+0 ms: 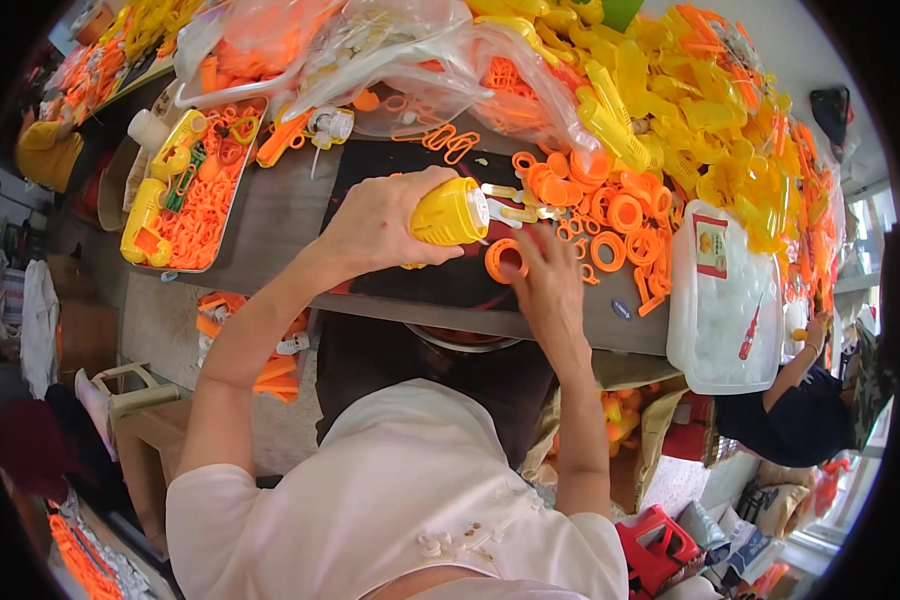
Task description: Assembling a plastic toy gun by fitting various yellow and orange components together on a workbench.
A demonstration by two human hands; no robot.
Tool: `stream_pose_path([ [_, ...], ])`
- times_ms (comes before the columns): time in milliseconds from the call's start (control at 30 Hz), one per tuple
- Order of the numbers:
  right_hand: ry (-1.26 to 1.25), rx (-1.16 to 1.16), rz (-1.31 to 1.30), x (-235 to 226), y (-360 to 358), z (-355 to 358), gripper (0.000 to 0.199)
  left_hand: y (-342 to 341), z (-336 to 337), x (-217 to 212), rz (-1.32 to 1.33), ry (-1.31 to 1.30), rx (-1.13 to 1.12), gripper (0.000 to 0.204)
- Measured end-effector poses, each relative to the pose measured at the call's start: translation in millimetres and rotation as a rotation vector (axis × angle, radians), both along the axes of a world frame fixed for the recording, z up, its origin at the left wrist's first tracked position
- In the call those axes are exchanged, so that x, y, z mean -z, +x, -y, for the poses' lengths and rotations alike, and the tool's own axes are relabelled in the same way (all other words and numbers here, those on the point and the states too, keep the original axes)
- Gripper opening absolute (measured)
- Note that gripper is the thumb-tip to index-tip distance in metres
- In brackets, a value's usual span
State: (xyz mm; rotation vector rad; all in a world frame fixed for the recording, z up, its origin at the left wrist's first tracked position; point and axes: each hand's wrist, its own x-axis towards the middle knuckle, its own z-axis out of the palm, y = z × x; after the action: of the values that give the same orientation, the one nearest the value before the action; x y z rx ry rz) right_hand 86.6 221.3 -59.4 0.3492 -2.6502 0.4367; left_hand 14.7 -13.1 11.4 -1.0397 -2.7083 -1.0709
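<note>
**Left hand gripping yellow plastic part [448, 213], right hand at an orange ring [493, 262]**

Yellow part: held up above the dark mat [430, 285] at the front of the table [235, 245], roughly centre, lying on its side, pale round end pointing right. Ribbed surface.

Left hand [375, 222]: back of hand up, fingers wrapped around the yellow part from the left, closed on it; some fingertips hidden. Forearm runs up from lower left, elbow bent outward, wrist fairly straight.

Right hand [548, 285]: just right of the yellow part, back up, fingers bent and a bit spread, pointing up-left. Thumb side overlaps the ring's right edge; can't tell if the ring is pinched or only touched. Forearm comes almost straight up from below.

Near the hands: small white pieces [510, 212] just beyond the right fingers; loose orange rings [625, 213] to the right.

Farther out: left, metal tray [236, 185] with small orange parts and yellow shells [148, 220]. Back, clear plastic bags [390, 60]; back right, big heap of yellow parts [670, 110]. Right, white tub [682, 300] with a red tool [750, 335] on it. Another person [795, 425] at right edge.
</note>
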Motion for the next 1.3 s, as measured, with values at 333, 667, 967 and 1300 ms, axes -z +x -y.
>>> stream_pose_path([
  [333, -0.103, -0.181, 0.293, -1, -4, -8, 0.056, -16, 10, 0, 0.047, 0.054, 0.130, 0.074],
  [667, -0.810, -0.345, 0.547, -78, -25, -16, 0.055, -7, -28, 0, 0.048, 0.047, 0.150, 0.066],
  [967, -0.938, -0.403, 0.658, -67, -45, -34, 0.057, -24, -37, 4, 0.103, 0.037, 0.185, 0.063],
  [1300, -0.790, -0.346, 0.615, -81, -52, -28, 0.047, -30, -39, 7, 0.099, 0.036, 0.195, 0.062],
])
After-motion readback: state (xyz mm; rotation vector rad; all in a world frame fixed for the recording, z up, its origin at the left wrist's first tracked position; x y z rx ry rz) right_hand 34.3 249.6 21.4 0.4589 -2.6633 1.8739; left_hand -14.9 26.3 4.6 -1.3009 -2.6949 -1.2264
